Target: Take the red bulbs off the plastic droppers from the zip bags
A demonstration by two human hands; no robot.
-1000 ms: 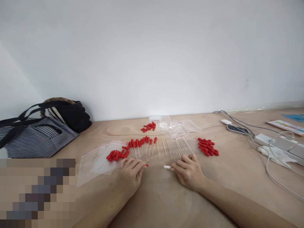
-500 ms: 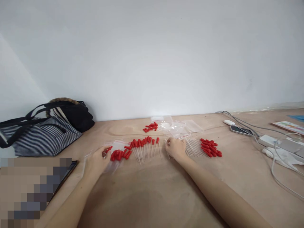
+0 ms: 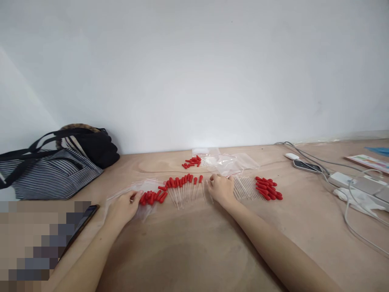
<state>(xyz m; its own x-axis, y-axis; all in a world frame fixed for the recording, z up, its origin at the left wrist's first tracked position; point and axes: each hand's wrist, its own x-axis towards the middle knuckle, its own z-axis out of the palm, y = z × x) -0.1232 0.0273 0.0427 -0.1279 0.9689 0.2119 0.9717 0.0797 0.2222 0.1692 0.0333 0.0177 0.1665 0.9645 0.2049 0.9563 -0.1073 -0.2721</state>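
My left hand (image 3: pixel 124 206) is closed in a pinch at the left of a pile of red rubber bulbs (image 3: pixel 152 197); a trace of dark red shows between finger and thumb, mostly hidden. The pile lies on a clear plastic bag (image 3: pixel 148 211). My right hand (image 3: pixel 221 188) has its fingers closed around the upper part of a thin glass tube (image 3: pixel 209 194), at the left end of a row of bare glass tubes (image 3: pixel 245 187). Between the hands lie several droppers (image 3: pixel 184 188), glass tubes capped with red bulbs, fanned side by side.
Another heap of red bulbs (image 3: pixel 269 189) lies right of the bare tubes. Farther back are smaller droppers (image 3: pixel 194 161) and clear bags (image 3: pixel 234 163). A striped bag (image 3: pixel 51 174) and a phone (image 3: pixel 86 215) sit left; cables and a power strip (image 3: pixel 342 179) lie right.
The red bulb that stuck out from my left fingers is now mostly hidden in them. My right hand stays by the left end of the tube row, and the view has shifted slightly.
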